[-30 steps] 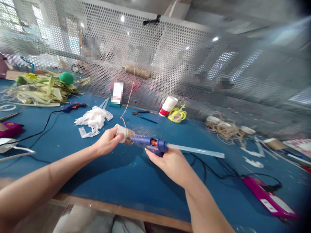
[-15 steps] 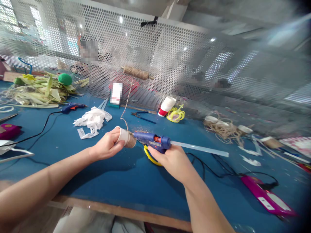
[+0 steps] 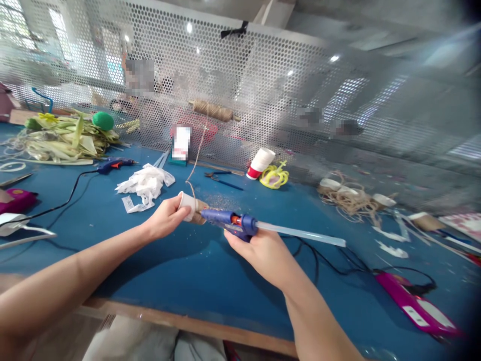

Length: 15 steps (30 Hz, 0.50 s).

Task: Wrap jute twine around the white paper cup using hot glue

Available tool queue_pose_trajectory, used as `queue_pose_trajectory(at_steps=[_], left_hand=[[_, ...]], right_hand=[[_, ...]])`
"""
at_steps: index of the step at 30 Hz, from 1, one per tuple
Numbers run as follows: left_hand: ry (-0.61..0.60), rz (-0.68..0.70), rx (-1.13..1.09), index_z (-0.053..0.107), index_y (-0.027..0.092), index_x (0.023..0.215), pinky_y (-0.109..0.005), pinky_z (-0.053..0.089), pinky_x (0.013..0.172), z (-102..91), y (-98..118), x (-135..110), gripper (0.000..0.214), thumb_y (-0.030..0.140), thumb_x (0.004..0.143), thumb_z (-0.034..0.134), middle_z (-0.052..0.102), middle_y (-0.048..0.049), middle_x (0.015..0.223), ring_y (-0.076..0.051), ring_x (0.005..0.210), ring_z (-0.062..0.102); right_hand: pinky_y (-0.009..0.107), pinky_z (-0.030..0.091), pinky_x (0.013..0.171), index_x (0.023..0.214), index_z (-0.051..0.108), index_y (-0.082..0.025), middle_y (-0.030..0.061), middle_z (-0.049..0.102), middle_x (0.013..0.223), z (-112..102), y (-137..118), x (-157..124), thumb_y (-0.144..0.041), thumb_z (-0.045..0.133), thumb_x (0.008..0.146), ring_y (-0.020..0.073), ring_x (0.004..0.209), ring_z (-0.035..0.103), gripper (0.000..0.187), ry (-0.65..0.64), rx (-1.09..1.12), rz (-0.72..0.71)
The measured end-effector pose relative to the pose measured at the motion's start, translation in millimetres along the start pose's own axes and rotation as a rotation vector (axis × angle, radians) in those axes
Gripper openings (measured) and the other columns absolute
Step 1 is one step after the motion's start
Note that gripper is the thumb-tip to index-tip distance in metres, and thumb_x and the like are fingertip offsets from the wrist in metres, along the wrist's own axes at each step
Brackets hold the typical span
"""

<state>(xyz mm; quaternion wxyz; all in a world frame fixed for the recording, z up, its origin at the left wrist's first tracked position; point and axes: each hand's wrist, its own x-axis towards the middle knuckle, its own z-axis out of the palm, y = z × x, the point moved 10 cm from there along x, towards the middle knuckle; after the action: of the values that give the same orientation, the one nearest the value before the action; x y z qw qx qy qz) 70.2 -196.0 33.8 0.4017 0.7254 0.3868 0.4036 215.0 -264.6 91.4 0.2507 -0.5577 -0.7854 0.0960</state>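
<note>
My left hand is closed around a small paper cup partly wrapped in brown twine, held on its side above the blue table. A strand of twine runs up from the cup to a twine spool on the mesh screen. My right hand grips a blue hot glue gun. Its nozzle touches the wrapped end of the cup. A clear glue stick juts out of the gun's back to the right.
A second glue gun, white lace scraps, pliers, a red-and-white cup stack, yellow ribbon, twine-wrapped rings and a magenta power strip lie on the table. Green leaves are piled far left. People sit behind the mesh.
The glue gun and cup shifted slightly down and left again after rising; the yellow loop under the gun, visible half a second ago, is hidden now. Both grips are unchanged.
</note>
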Motion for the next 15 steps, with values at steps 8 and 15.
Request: queue_pose_trajectory(at_steps=[8,15], left_hand=[[0.023,0.063,0.031,0.063,0.012,0.09,-0.03,0.049,0.075,-1.3,8.0,-1.6,0.028,0.028,0.081,0.041,0.067,-0.0059,0.087,-0.019,0.081,0.06],[-0.008,0.332,0.222,0.056,0.015,0.072,-0.031,0.046,0.075,5.1,34.3,-9.9,0.02,0.022,0.083,0.04,0.06,-0.0056,0.075,-0.017,0.077,0.053]], right_hand=[[0.028,0.045,0.065,0.071,0.061,-0.018,0.0023,0.065,0.068,-2.1,-1.0,0.8,-0.03,0.048,0.081,0.0172,0.065,0.06,0.02,0.006,0.013,0.013],[0.028,0.046,0.065,0.066,0.061,-0.017,0.0026,0.065,0.065,-9.1,7.3,3.2,-0.031,0.05,0.079,0.0174,0.061,0.059,0.022,0.062,0.041,0.048]])
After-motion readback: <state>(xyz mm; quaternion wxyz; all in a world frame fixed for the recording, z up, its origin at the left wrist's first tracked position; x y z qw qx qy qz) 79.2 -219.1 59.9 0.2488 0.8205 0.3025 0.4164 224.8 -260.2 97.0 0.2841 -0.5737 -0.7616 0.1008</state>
